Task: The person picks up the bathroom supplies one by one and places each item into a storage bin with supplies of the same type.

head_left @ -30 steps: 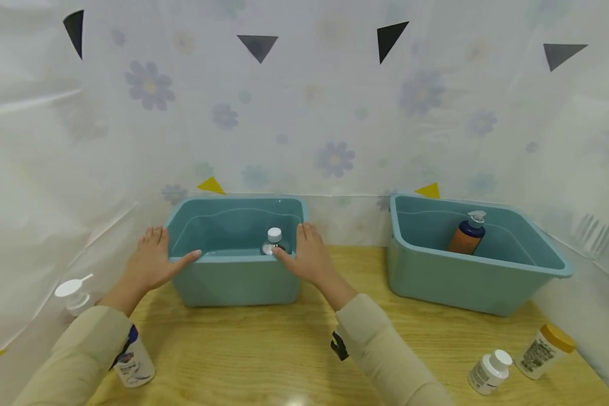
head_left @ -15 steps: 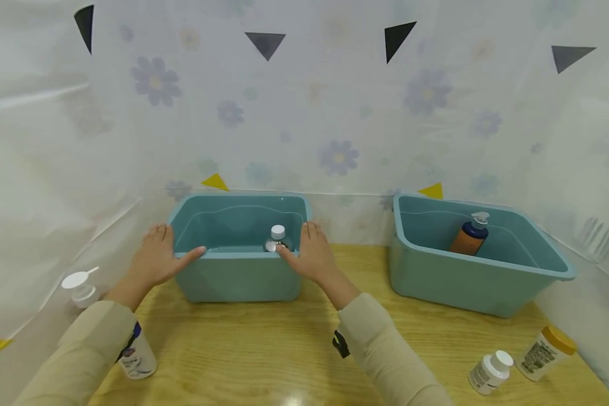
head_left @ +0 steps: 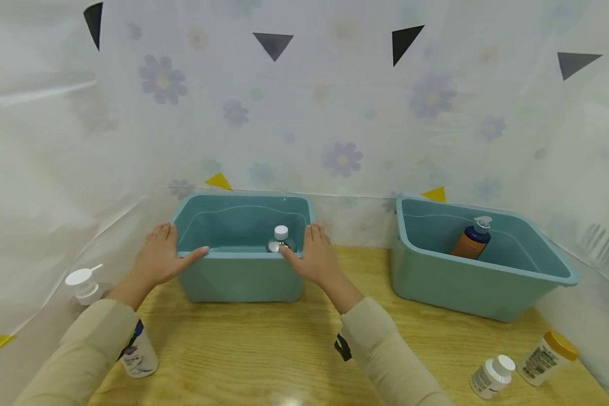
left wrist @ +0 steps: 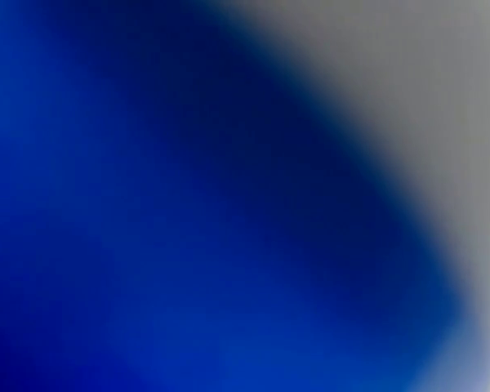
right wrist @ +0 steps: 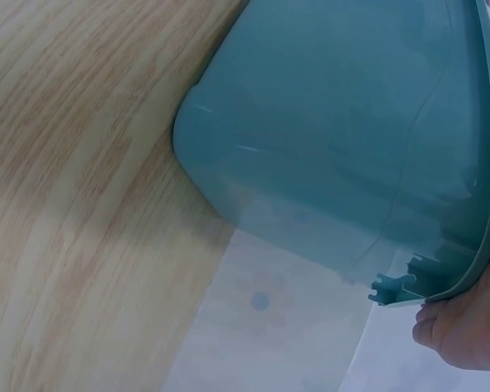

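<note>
A teal plastic storage bin (head_left: 241, 282) stands on the table against the back wall. My left hand (head_left: 157, 256) grips its left end, thumb over the front rim and fingers along the outside. At the opposite end my right hand (head_left: 317, 256) holds the rim in the same way; the right wrist view shows its fingers (right wrist: 441, 327) curled around the rim's corner. Inside the bin, near the right thumb, stands a clear bottle with a white cap (head_left: 281, 232); its lower part is hidden. A blurred blue surface (left wrist: 188, 212) fills most of the left wrist view.
A second teal bin (head_left: 472, 287) at the right holds an orange-and-blue pump bottle (head_left: 472, 241). Two small pill bottles, one white-capped (head_left: 492, 376) and one orange-capped (head_left: 547, 358), stand front right. A white bottle (head_left: 139, 355) and a pump bottle (head_left: 84, 286) are by my left forearm.
The head view has shifted and tilted slightly. Both hands keep their hold on the left bin, with no clear movement of it.
</note>
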The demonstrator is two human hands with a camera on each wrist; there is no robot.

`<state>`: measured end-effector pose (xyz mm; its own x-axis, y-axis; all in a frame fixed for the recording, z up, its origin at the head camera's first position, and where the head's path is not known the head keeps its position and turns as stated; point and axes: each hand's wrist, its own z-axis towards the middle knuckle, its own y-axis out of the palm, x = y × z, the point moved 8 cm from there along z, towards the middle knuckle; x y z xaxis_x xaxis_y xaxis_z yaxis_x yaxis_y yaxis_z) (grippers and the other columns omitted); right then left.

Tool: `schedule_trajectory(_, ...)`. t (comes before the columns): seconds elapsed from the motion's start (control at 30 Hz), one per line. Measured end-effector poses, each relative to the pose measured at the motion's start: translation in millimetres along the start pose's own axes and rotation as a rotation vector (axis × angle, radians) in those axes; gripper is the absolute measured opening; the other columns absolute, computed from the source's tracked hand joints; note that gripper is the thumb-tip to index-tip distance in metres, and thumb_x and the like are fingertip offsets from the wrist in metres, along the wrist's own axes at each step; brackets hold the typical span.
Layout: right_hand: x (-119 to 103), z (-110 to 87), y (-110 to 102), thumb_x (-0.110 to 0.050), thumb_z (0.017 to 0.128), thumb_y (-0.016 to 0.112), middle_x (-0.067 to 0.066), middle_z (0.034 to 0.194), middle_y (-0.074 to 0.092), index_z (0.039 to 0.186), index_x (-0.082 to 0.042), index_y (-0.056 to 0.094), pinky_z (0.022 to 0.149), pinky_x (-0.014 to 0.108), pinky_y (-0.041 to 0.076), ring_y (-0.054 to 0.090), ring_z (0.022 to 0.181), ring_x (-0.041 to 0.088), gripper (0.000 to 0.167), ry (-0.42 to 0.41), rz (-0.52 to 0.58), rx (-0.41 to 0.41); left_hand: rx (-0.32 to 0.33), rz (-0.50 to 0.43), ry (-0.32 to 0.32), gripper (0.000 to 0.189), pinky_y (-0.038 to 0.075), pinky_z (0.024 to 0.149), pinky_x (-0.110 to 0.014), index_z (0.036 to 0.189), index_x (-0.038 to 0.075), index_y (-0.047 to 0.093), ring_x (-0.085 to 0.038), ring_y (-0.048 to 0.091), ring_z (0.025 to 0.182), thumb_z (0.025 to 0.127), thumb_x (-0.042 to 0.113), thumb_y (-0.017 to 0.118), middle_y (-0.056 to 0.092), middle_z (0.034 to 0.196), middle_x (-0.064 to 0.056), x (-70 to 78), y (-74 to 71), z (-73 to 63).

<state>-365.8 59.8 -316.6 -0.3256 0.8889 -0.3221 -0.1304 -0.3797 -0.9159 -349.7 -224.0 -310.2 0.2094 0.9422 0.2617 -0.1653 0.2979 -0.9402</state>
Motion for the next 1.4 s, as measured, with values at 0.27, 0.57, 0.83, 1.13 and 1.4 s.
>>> schedule_trajectory(0.27, 0.6, -1.0, -0.5, -0.058, 0.091, 0.042, 0.026, 0.150, 0.020, 0.142, 0.011, 0.024, 0.115, 0.045, 0.017, 0.013, 0.142, 0.037, 0.087, 0.002, 0.002, 0.019, 0.001, 0.013, 0.002, 0.106, 0.010, 0.107, -0.064, 0.138, -0.022, 0.016, -0.056, 0.015, 0.130, 0.086, 0.067, 0.043, 0.017, 0.142, -0.043, 0.3, -0.1, 1.1)
schedule_trajectory(0.57, 0.2, -4.5, -1.0, -0.056, 0.091, 0.044, 0.027, 0.150, 0.022, 0.141, 0.012, 0.026, 0.115, 0.046, 0.018, 0.015, 0.142, 0.038, 0.086, 0.004, 0.011, 0.042, 0.006, 0.015, 0.008, 0.106, 0.010, 0.107, -0.064, 0.138, -0.021, 0.017, -0.056, 0.016, 0.130, 0.085, 0.067, 0.044, 0.018, 0.141, -0.042, 0.0, 1.9, -0.6)
schedule_trajectory(0.83, 0.0, -10.2, -2.9, -0.057, 0.091, 0.043, 0.027, 0.150, 0.022, 0.141, 0.012, 0.026, 0.115, 0.046, 0.019, 0.015, 0.142, 0.038, 0.086, 0.017, -0.007, 0.041, 0.018, 0.028, 0.024, 0.105, 0.013, 0.107, -0.064, 0.137, -0.022, 0.019, -0.056, 0.019, 0.129, 0.085, 0.066, 0.045, 0.020, 0.141, -0.042, 4.0, 0.2, -2.8)
schedule_trajectory(1.13, 4.7, -12.5, -2.8, -0.059, 0.091, 0.039, 0.025, 0.152, 0.018, 0.143, 0.010, 0.023, 0.116, 0.044, 0.017, 0.011, 0.143, 0.035, 0.088, 0.054, -0.037, 0.016, 0.008, 0.032, 0.034, 0.106, 0.012, 0.107, -0.063, 0.137, -0.022, 0.018, -0.055, 0.019, 0.130, 0.085, 0.066, 0.046, 0.020, 0.142, -0.041, 8.7, -1.5, -2.5)
schedule_trajectory(1.4, 5.7, -18.4, -3.2, -0.060, 0.091, 0.039, 0.026, 0.151, 0.018, 0.142, 0.011, 0.024, 0.115, 0.045, 0.018, 0.012, 0.143, 0.036, 0.088, 0.055, -0.035, 0.017, -0.004, 0.035, 0.035, 0.106, 0.012, 0.108, -0.063, 0.138, -0.022, 0.017, -0.054, 0.017, 0.131, 0.085, 0.066, 0.045, 0.019, 0.142, -0.041, 11.9, -0.5, -6.1)
